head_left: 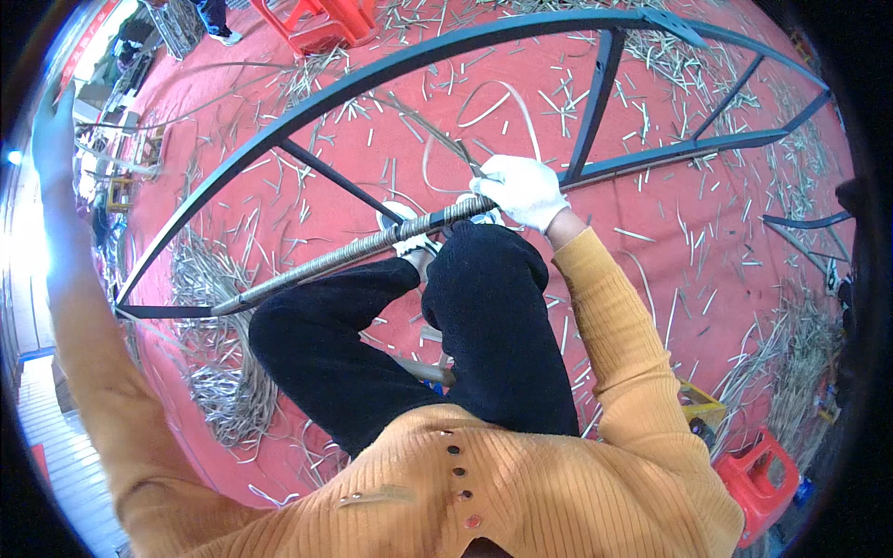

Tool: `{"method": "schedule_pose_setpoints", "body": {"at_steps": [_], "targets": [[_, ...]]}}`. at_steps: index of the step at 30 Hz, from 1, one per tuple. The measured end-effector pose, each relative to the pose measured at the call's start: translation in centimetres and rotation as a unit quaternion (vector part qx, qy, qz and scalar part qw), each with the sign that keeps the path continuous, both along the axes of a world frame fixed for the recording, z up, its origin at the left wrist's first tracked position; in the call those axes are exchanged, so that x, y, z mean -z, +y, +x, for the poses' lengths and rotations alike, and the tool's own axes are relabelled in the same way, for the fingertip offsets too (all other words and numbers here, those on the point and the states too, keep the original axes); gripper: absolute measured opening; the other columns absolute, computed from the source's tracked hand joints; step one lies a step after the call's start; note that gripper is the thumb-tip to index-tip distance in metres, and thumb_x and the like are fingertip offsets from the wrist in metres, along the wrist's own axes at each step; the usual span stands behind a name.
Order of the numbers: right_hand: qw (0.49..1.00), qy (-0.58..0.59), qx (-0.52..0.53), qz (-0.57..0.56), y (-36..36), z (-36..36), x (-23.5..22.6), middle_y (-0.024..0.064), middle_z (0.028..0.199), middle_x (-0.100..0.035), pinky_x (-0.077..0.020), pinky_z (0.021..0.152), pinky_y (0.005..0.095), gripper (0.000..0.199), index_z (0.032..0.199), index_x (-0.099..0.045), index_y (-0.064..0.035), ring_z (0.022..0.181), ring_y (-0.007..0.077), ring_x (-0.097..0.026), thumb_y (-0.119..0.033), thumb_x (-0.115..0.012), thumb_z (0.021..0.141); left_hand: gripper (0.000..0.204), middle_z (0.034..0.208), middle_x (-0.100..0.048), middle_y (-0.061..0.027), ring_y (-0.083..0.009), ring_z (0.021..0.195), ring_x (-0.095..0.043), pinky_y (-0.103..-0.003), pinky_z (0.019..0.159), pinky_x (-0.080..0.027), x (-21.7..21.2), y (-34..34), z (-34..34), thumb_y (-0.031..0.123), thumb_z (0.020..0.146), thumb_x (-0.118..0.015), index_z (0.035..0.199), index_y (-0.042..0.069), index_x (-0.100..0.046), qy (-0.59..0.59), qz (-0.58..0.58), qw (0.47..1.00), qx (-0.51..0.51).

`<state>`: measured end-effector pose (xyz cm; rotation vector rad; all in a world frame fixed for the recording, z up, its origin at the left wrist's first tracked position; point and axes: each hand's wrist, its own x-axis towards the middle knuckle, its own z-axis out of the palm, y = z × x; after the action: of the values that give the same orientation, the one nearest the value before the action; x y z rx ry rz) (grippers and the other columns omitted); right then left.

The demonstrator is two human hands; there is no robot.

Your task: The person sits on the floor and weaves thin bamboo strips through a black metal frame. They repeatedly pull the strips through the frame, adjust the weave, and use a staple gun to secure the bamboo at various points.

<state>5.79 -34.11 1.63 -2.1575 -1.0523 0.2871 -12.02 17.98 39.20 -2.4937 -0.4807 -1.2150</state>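
Observation:
A dark metal frame (428, 48) with a curved top rail and cross struts lies across my knees. Its lower bar is tightly wound with tan-grey strip (358, 247) from the left end to near my right hand. In a white glove, my right hand (523, 191) is closed at the end of the winding, pinching the loose strip (455, 145) against the bar. My left hand (56, 130) is raised far out at the left edge, washed out by glare. A thin strip runs close to it, but its grip is unclear.
Cut strip pieces litter the red floor covering (372, 177). Bundles of long strips lie at left (228, 391) and right (791, 358). Red plastic stools stand at the top (316, 28) and lower right (758, 488). Another person's leg (214, 17) shows at top left.

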Motion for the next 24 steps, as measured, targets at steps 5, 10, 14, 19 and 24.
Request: {"method": "schedule_pose_setpoints", "body": {"at_steps": [5,10,14,19,24], "targets": [[1.0,0.022,-0.012,0.004,0.9,1.3,-0.1,0.0097,0.082,-0.067,-0.0495,0.073,0.0387,0.031,0.088,-0.071,-0.0091,0.08,0.0291,-0.066,-0.04,-0.065,0.092,0.031,0.094,-0.072,-0.0097,-0.0167,0.078,-0.071,-0.029,0.07,-0.057,16.6,-33.4,-2.4,0.019,0.102,-0.054,0.123,-0.002,-0.065,0.269,-0.605,0.724,0.195],[0.999,0.015,-0.032,-0.037,0.5,1.1,-0.2,0.0089,0.095,-0.071,-0.0517,0.08,0.0428,0.031,0.097,-0.073,-0.0166,0.094,0.0308,-0.068,-0.046,-0.062,0.092,0.037,0.07,-0.053,0.0005,-0.0082,0.055,-0.047,-0.027,0.048,-0.037,33.2,-36.9,5.8,0.04,0.102,-0.053,0.093,0.005,-0.06,0.094,-0.794,0.574,0.177],[0.996,0.075,-0.027,-0.041,-0.2,0.5,-0.1,0.0103,0.097,-0.07,-0.0515,0.081,0.041,0.029,0.097,-0.073,-0.0149,0.096,0.0311,-0.067,-0.041,-0.064,0.092,0.029,0.065,-0.052,-0.0018,-0.011,0.05,-0.046,-0.03,0.045,-0.034,36.8,-35.0,11.3,0.037,0.094,-0.06,0.085,0.009,-0.065,0.15,-0.895,0.385,0.168],[0.999,0.024,-0.026,-0.01,0.2,0.6,0.4,0.0084,0.098,-0.072,-0.0513,0.083,0.0398,0.037,0.095,-0.075,-0.0142,0.097,0.0305,-0.067,-0.049,-0.062,0.09,0.029,0.066,-0.054,-0.0042,-0.0195,0.056,-0.054,-0.038,0.052,-0.041,28.1,-29.1,16.8,0.037,0.094,-0.06,0.081,0.01,-0.064,-0.208,-0.767,0.558,0.239],[0.997,0.078,-0.013,0.0,0.6,1.1,0.9,0.011,0.091,-0.072,-0.0517,0.08,0.0425,0.035,0.094,-0.075,-0.0142,0.091,0.0323,-0.068,-0.047,-0.064,0.089,0.033,0.083,-0.068,-0.0084,-0.0191,0.083,-0.063,-0.034,0.079,-0.048,30.1,-32.7,14.7,0.036,0.091,-0.069,0.093,0.004,-0.072,-0.03,-0.727,0.659,0.192]]}}
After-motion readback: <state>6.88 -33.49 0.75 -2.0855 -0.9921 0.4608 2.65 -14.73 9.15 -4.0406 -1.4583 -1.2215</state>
